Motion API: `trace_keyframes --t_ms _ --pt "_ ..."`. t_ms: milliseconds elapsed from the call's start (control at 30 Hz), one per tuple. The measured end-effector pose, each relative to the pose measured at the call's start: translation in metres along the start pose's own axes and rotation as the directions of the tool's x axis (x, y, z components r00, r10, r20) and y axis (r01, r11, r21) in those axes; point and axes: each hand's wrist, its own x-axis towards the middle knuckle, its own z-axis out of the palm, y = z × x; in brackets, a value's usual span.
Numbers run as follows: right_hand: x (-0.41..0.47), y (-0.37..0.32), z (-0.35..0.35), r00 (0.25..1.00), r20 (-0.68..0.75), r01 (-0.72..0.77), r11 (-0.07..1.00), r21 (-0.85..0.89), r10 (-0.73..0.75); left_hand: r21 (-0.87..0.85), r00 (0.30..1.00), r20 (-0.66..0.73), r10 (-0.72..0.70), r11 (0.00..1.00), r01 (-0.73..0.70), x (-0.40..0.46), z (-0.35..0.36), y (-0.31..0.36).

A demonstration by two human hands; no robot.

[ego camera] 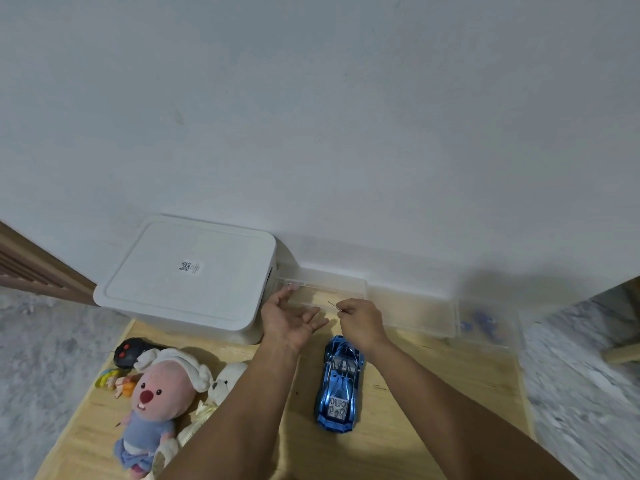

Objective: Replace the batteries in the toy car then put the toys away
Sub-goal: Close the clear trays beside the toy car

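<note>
A shiny blue toy car (339, 384) lies on the wooden board, nose toward me. Beyond it my left hand (289, 315) is open, palm up, with its fingertips at a clear plastic case (325, 289) by the wall. My right hand (360, 322) pinches a thin metal tool, maybe a small screwdriver (334, 305), just above the car's far end. A black remote control (130, 351) with red buttons lies left, behind a pink plush in blue clothes (156, 407). A white plush (225, 382) and a small colourful figure (114, 379) lie beside it.
A large white lidded storage box (188, 275) stands against the wall at the back left. A second clear box (485, 322) holding blue parts sits at the back right. Grey carpet (52, 358) borders the wooden board (415, 403) on both sides.
</note>
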Motion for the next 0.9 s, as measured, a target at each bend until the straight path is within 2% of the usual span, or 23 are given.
trace_keyframes --t_ms 33,67,133,267,333,400,533,600,667,733,800,833,867,900 --pt "0.001 -0.002 0.002 0.991 0.022 -0.132 0.971 0.198 0.13 0.006 1.0 -0.003 0.003 1.0 -0.002 -0.001 0.0 0.0" --pt "0.001 -0.004 0.003 0.969 0.064 -0.245 0.892 0.381 0.239 0.003 1.0 -0.006 0.004 1.0 -0.004 -0.001 0.0 0.0" --pt "-0.002 -0.008 0.001 0.929 0.129 -0.349 0.707 0.615 0.346 -0.01 1.0 0.0 -0.001 1.0 0.001 -0.002 0.0 0.001" --pt "-0.008 -0.012 -0.01 0.924 0.188 -0.338 0.482 0.808 0.333 0.015 1.0 0.026 -0.007 1.0 0.007 -0.005 -0.001 0.001" --pt "-0.009 -0.013 -0.013 0.923 0.213 -0.34 0.417 0.843 0.322 0.029 0.999 0.033 -0.007 1.0 0.006 -0.007 -0.001 0.002" --pt "-0.008 -0.013 -0.016 0.928 0.196 -0.319 0.401 0.859 0.317 0.025 1.0 0.026 -0.008 1.0 0.008 -0.008 0.0 0.001" --pt "-0.007 -0.012 -0.017 0.927 0.077 -0.287 0.563 0.775 0.366 0.039 1.0 0.018 0.015 0.999 -0.016 -0.007 -0.003 -0.001" --pt "-0.007 -0.008 -0.016 0.922 -0.046 -0.257 0.696 0.67 0.384 0.085 0.999 0.024 0.043 0.995 -0.045 -0.009 -0.002 -0.002" --pt "-0.007 -0.003 -0.015 0.931 -0.146 -0.21 0.818 0.536 0.335 0.158 0.996 -0.019 0.083 0.984 -0.079 -0.012 -0.002 -0.005" --pt "-0.007 -0.001 -0.014 0.942 -0.195 -0.163 0.879 0.447 0.273 0.287 0.98 -0.098 0.173 0.948 -0.139 -0.011 -0.002 -0.01" --pt "-0.005 0.001 -0.012 0.952 -0.25 -0.089 0.941 0.327 0.177 0.468 0.945 -0.142 0.293 0.861 -0.196 -0.011 -0.006 -0.016" --pt "-0.005 0.003 -0.011 0.955 -0.27 -0.061 0.97 0.234 0.125 0.584 0.917 -0.146 0.37 0.781 -0.222 -0.013 -0.007 -0.019" --pt "-0.005 0.003 -0.01 0.955 -0.289 -0.032 0.992 0.119 0.065 0.708 0.877 -0.111 0.468 0.656 -0.261 -0.016 -0.008 -0.022" --pt "-0.007 0.003 -0.01 0.953 -0.303 -0.009 1.0 -0.013 0.004 0.823 0.827 -0.026 0.562 0.481 -0.301 -0.02 -0.009 -0.024"
